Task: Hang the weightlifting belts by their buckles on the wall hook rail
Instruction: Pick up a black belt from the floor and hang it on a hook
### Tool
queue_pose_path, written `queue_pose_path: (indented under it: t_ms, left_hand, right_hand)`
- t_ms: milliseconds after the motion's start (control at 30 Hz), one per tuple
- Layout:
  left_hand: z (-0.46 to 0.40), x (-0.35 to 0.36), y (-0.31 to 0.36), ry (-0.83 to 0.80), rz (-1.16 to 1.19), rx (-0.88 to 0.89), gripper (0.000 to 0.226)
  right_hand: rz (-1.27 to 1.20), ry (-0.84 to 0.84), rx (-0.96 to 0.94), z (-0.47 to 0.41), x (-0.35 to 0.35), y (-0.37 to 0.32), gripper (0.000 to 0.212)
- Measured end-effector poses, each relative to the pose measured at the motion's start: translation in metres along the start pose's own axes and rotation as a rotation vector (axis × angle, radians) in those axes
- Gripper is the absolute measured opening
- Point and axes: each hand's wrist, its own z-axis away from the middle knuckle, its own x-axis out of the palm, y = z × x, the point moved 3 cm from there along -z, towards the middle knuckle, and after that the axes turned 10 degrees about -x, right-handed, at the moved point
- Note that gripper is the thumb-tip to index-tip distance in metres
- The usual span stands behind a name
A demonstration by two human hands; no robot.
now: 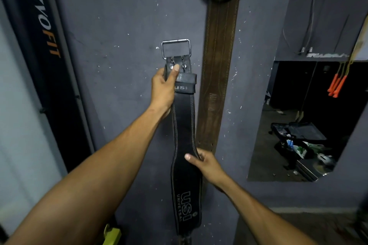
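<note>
I hold a black leather weightlifting belt (pixel 184 125) upright against the grey wall (pixel 123 26). Its chrome buckle (pixel 176 48) points up, free of any hook. My left hand (pixel 164 89) grips the belt just below the buckle, thumb on the rivets. My right hand (pixel 205 163) pinches the belt's right edge lower down, above the "USI UNIVERSAL" print. A brown leather belt (pixel 217 69) hangs on the wall directly to the right, its top folded over near the frame's upper edge. The hook rail itself is not visible.
A dark banner with orange "FIT" lettering (pixel 42 32) stands at the left. A mirror (pixel 310 115) at the right reflects orange handles (pixel 336 85) and an open black case (pixel 298 131) on the floor. Something yellow (pixel 111 234) sits low by the wall.
</note>
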Motion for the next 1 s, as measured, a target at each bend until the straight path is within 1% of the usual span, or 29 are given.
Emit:
queue_pose_path:
  t_ms: [67,100,200,267,333,367,433,533,600,667,733,867,1000]
  left_hand:
    - [0.005,-0.004,-0.011,0.002,0.012,-0.016,0.015]
    - [0.008,-0.004,-0.014,0.0,0.013,-0.025,0.018]
    - [0.014,0.0,-0.018,-0.01,-0.003,-0.035,0.026]
    - [0.011,-0.001,-0.011,0.008,-0.007,-0.021,0.027]
    - [0.004,-0.004,-0.001,0.034,-0.014,0.001,0.028]
    - [0.0,-0.005,0.005,0.043,-0.011,0.012,0.028]
    - [-0.006,-0.005,0.017,0.031,-0.011,0.03,0.027]
    - [-0.013,-0.003,0.029,0.018,-0.03,0.048,0.029]
    - [-0.014,-0.001,0.033,0.01,-0.02,0.051,0.028]
    - [-0.014,0.0,0.032,-0.005,-0.009,0.047,0.028]
    - [-0.011,0.0,0.029,-0.034,0.002,0.034,0.027]
    - [-0.001,0.002,0.018,-0.062,-0.011,0.007,0.027]
    - [0.011,0.005,0.003,-0.122,0.015,-0.025,0.017]
  right_hand:
    - [0.007,0.033,-0.069,-0.023,-0.004,-0.033,0.006]
    - [0.023,0.059,-0.117,-0.038,-0.005,-0.055,0.005]
    - [0.021,0.096,-0.249,-0.077,-0.011,-0.109,0.013]
    - [0.014,0.077,-0.284,-0.081,-0.01,-0.116,0.015]
    - [0.104,0.056,-0.228,-0.066,-0.006,-0.093,0.009]
    - [0.138,0.033,-0.189,-0.052,0.0,-0.073,0.013]
    - [0.126,-0.023,-0.083,-0.019,0.011,-0.025,0.011]
    - [0.084,-0.067,0.041,0.014,0.019,0.024,0.03]
    - [0.124,-0.135,0.094,0.021,0.02,0.038,0.036]
    - [0.148,-0.164,0.134,0.017,0.015,0.041,0.039]
    - [0.117,-0.14,0.109,0.003,0.01,0.026,0.041]
    - [0.104,0.038,-0.004,-0.05,0.0,-0.04,0.065]
    - [-0.079,0.182,-0.205,-0.099,-0.01,-0.124,0.055]
